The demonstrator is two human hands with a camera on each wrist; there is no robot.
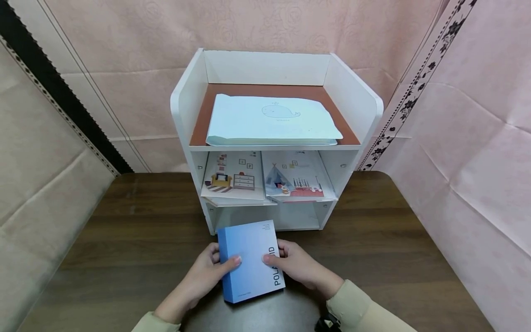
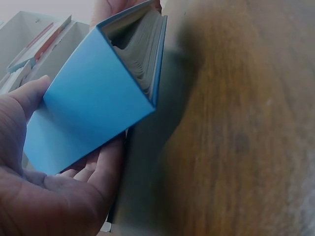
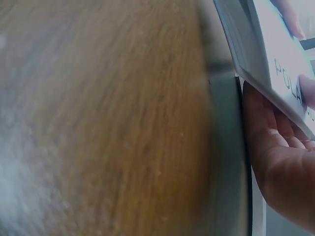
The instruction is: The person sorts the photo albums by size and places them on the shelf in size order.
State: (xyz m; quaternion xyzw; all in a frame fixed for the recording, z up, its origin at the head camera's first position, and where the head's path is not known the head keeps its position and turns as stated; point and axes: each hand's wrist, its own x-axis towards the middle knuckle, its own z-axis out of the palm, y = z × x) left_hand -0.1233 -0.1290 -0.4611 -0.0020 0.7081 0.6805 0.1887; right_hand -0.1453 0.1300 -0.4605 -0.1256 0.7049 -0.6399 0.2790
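A blue photo album (image 1: 250,263), its cover lettered POLA…ID, is held between both hands above the table's near side. My left hand (image 1: 207,273) grips the spine edge, thumb on the cover and fingers underneath. At the opposite edge my right hand (image 1: 302,266) grips it the same way, its thumb covering part of the lettering in the right wrist view. Seen from the left wrist, the album (image 2: 93,105) shows a thick blue spine and a stack of pages between its covers.
A white shelf unit (image 1: 356,103) stands just beyond the hands. On its top lies a pale blue whale-print pouch or folder (image 1: 274,120). Two illustrated booklets (image 1: 234,177) lie side by side on the middle shelf. Pink cloth (image 1: 269,27) hangs behind the wooden table (image 1: 137,240).
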